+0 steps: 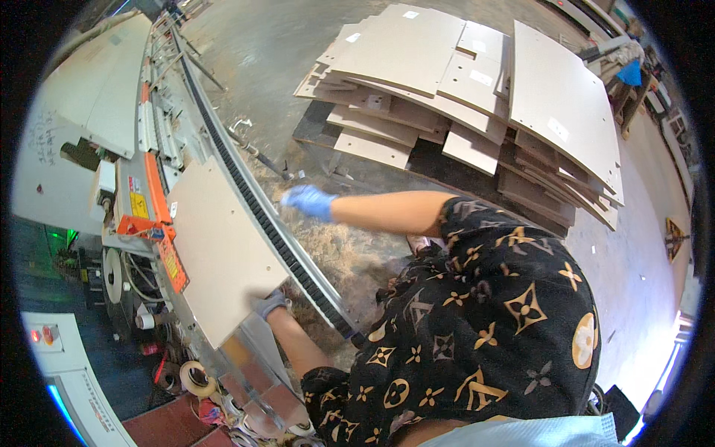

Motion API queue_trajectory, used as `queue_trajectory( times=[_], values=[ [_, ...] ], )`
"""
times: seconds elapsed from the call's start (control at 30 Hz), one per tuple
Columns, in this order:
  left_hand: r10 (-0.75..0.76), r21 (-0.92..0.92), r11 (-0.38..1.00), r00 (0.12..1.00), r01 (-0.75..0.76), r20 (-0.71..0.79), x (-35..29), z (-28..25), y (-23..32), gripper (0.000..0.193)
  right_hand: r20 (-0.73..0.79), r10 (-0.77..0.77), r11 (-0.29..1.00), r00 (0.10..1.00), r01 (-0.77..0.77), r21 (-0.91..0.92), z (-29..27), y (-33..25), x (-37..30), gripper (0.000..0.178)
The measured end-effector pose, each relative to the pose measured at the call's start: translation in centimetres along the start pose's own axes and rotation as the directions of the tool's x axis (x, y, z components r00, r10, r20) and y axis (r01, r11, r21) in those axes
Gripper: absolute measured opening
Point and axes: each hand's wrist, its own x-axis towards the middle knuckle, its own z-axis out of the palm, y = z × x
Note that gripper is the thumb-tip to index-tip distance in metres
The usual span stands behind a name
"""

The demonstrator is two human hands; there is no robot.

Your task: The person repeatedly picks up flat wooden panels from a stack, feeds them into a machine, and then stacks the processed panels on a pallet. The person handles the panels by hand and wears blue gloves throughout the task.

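A beige flat panel with small holes lies along an edge-banding machine, beside its black segmented conveyor track. My left hand, in a grey glove, grips the panel's near corner, though its fingers are partly blurred. My right hand, in a blue glove, is in the air beyond the track's outer rail, apart from the panel. Motion smears its fingers, and I see nothing held in it. A white label sits on the panel's edge by the orange guard.
Stacked beige panels stand on a dark low platform at the back right. Orange machine parts border the panel on the left. Tape rolls lie at the lower left, near a white control box. Dust covers the floor by the rail.
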Motion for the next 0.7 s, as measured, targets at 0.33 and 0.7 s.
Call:
queue_trajectory(
  times=[0.33,0.7],
  values=[
    [0.686,0.388,0.664,0.727,-0.639,0.023,-3.1,8.7,-1.8,0.046,-0.451,-0.689,0.159,0.567,-0.488,-0.858,-27.8,-6.6,-7.6,0.061],
    [-0.043,0.510,0.697,0.682,-0.503,0.730,-9.1,31.0,-21.5,0.061,-0.216,-0.548,0.392,0.808,0.020,-0.920,-23.6,-8.3,-2.5,0.063]
  ],
)
